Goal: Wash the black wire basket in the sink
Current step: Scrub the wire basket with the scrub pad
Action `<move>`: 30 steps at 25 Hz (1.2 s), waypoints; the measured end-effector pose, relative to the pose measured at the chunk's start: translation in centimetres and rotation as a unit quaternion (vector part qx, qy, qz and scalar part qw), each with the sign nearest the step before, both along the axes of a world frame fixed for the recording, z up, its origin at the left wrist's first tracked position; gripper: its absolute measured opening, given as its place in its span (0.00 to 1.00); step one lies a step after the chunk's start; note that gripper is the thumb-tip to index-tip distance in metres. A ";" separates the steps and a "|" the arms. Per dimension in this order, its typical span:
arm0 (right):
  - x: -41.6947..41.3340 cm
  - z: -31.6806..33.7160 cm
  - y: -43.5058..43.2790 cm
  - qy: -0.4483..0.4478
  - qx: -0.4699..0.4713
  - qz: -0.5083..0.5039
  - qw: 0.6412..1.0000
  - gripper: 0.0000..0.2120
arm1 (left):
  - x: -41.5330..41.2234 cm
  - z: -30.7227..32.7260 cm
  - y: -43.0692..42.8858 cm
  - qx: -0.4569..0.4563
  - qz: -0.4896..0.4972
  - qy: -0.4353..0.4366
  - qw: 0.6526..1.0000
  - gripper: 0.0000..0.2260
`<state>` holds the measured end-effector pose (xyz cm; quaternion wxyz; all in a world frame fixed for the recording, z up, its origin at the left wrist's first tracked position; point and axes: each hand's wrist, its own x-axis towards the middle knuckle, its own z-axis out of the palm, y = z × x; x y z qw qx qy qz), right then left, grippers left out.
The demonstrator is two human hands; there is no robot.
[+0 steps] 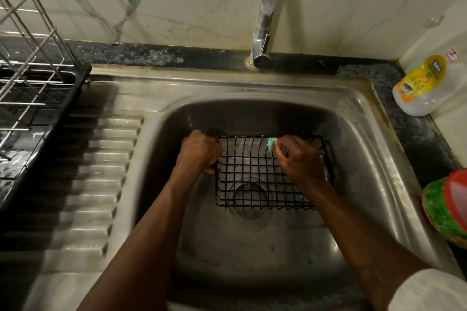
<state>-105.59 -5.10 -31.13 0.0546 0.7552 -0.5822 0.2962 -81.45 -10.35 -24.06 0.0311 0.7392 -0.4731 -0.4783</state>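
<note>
The black wire basket (252, 179) sits in the steel sink (366, 149), over the drain. My left hand (201, 151) grips the basket's left rim. My right hand (299, 159) is inside the basket near its far right corner, fingers closed on a small green scrubber (271, 143) that touches the far wall's wires. The right part of the basket is partly hidden by my right hand and wrist.
The tap (264, 40) stands behind the sink with no water running. A dish rack on a black tray (38, 98) is at the left, beside the ribbed drainboard (96, 184). A dish soap bottle (419, 86) and a red-green plate (447, 207) are at the right.
</note>
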 end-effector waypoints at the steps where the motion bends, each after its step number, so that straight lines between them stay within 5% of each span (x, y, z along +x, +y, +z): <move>1: 0.1 -0.2 0.0 -0.001 0.065 0.002 0.998 0.05 | 0.0 -0.1 0.0 -0.001 0.002 0.000 1.000 0.07; 3: 0.2 -0.5 0.2 -0.004 0.181 -0.005 0.983 0.08 | 0.0 -0.1 0.0 -0.005 0.011 0.004 1.000 0.07; 6: -0.1 -0.1 0.4 0.004 0.217 -0.037 0.975 0.06 | 0.0 -0.1 0.0 -0.007 0.015 0.012 1.000 0.07; 11: -2.4 0.8 0.7 -0.010 0.024 -0.107 0.994 0.08 | 0.0 -0.3 -0.1 -0.007 0.034 0.016 0.999 0.07; 16: -1.3 0.1 0.0 0.053 0.253 -0.149 0.954 0.08 | -0.1 -0.2 0.0 -0.004 0.032 0.012 0.999 0.07; 23: -1.8 1.4 0.3 0.025 -0.031 -0.165 0.985 0.05 | -0.2 -0.1 0.0 0.004 0.032 0.020 0.999 0.07; 30: -3.3 2.3 0.2 0.026 -0.017 -0.221 0.975 0.06 | 0.1 -0.2 -0.2 -0.022 0.023 0.003 0.999 0.07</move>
